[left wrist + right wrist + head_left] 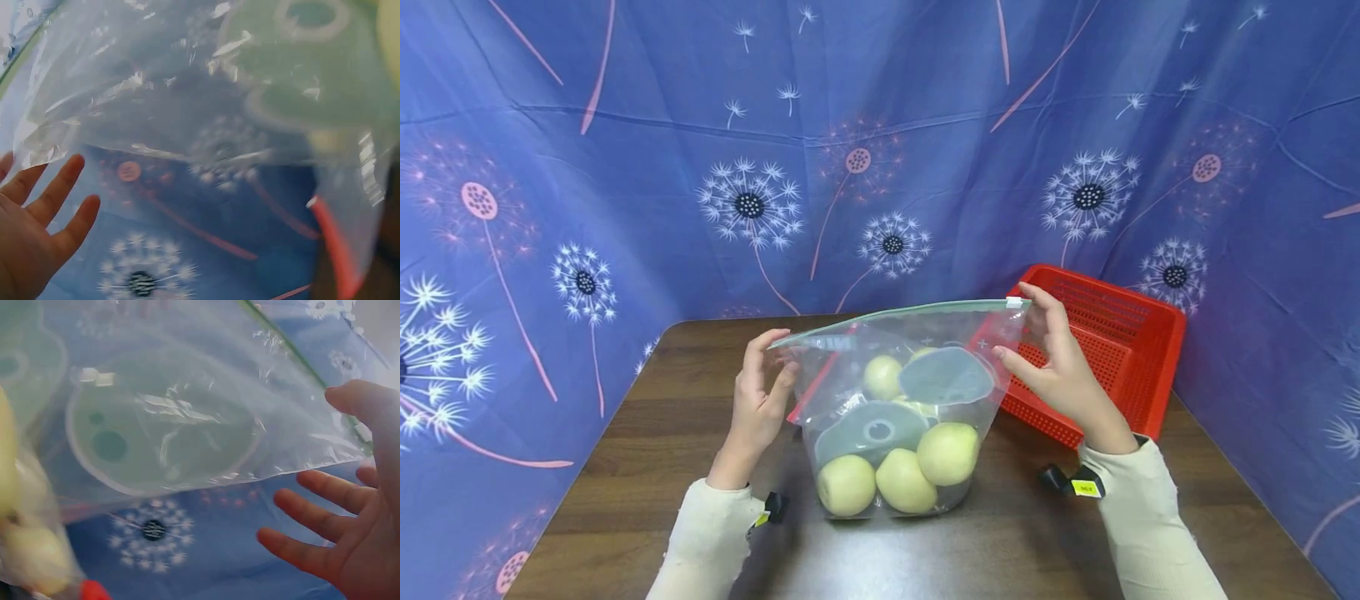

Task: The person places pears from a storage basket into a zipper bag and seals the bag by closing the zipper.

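A clear slider zip bag (880, 333) with a green zip edge and grey-green printed shapes stands upright on the table, holding several pale yellow-green fruits (906, 481) that look like apples. My left hand (758, 400) pinches its upper left corner; in the left wrist view the other fingers (59, 187) spread beside the film. At the upper right corner, my right hand (1063, 367) pinches the bag near the white slider (1014, 302), its lower fingers (300, 556) spread apart. Whether the zip is fully closed cannot be told.
A red plastic basket (1127, 367) sits behind and right of the bag, partly covered by my right hand. Under everything lies a brown wooden table (647, 442). A blue dandelion-print cloth (970, 183) hangs around the back and sides.
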Demonstrator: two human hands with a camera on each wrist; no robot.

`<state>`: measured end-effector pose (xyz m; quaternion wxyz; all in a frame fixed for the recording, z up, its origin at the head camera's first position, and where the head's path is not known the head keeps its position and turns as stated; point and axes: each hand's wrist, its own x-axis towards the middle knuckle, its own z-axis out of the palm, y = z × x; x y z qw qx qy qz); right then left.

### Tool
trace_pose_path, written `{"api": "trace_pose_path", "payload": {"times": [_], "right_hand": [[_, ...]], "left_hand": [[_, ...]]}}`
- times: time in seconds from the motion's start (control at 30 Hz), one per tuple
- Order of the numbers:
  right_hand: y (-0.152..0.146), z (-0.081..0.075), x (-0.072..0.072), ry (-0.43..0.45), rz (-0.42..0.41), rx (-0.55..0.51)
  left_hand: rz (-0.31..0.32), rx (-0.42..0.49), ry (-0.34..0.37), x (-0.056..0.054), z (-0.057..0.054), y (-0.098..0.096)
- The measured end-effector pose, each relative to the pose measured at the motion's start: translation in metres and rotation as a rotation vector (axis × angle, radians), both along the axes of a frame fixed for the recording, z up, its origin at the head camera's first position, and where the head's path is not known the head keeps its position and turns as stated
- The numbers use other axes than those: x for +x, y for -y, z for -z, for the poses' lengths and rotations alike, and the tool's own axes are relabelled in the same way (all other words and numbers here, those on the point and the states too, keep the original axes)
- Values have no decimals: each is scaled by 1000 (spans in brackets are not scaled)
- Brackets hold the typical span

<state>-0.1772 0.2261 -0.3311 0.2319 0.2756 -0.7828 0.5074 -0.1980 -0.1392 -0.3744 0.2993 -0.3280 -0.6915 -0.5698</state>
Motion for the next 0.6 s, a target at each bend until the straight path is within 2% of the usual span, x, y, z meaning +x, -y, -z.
{"api": "trace_pose_path", "payload": {"times": [0.13, 0.2, 0.27, 0.43, 0.53, 0.6], "right_hand": [[0, 17, -2, 147, -81, -20], [0, 26, -2, 200, -107, -13], [1, 34, -1, 235, -135, -11], [7, 58, 2, 305, -225, -3], [9, 75, 5, 378, -269, 11], [10, 87, 6, 422, -291, 27]], "left_hand": [[169, 155, 223, 5, 15, -5], [228, 196, 303, 5, 23, -7], [256, 202, 361, 6, 31, -9], [332, 148, 415, 8, 53, -9], [391, 108, 427, 11, 66, -8], [422, 70, 458, 14, 74, -7]]}}
